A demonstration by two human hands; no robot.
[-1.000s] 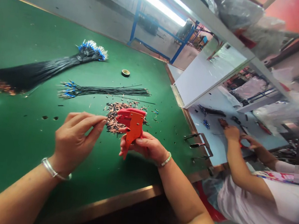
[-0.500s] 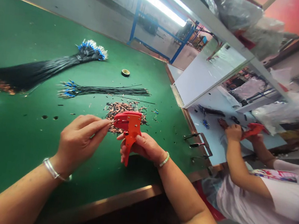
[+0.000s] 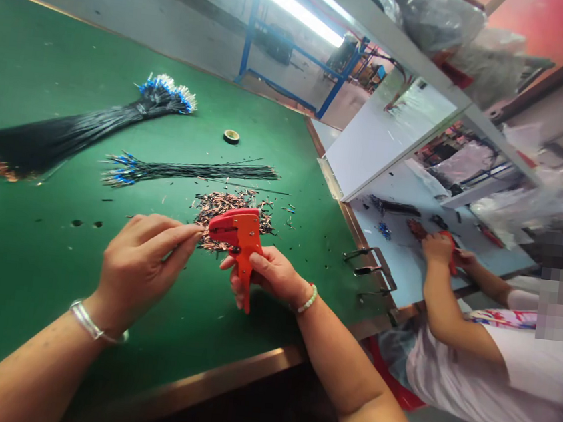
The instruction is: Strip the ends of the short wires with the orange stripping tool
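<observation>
Green-topped bench (image 3: 57,90) carries, at far left, a large bundle of black wires (image 3: 63,134) with blue-tipped terminals at its far end and copper ends at left; nearer lies a smaller bundle of black wires with blue terminals (image 3: 190,171), and a small roll of tape (image 3: 231,136) sits just beyond it. Copper-and-black wire offcuts (image 3: 226,208) form a loose pile directly ahead of the hands, scattered bits around it; the red wire stripper (image 3: 241,240) stands in front of the pile and covers part of it. Stripper is held upright in the right hand (image 3: 269,277), fingers (image 3: 266,263) closed round its handle, just above the bench. Left hand (image 3: 147,271) is beside it, fingers (image 3: 178,234) narrowly pinched on a thin wire (image 3: 205,228), whose tip reaches the stripper's head; wire too fine to resolve further. Silver bangle (image 3: 91,322) on left wrist, beaded bracelet (image 3: 308,301) on right. To the right, past a metal bracket (image 3: 369,260) at the bench edge, a co-worker's hands (image 3: 438,249) grip a red tool (image 3: 451,252) over a white work surface (image 3: 397,263).
</observation>
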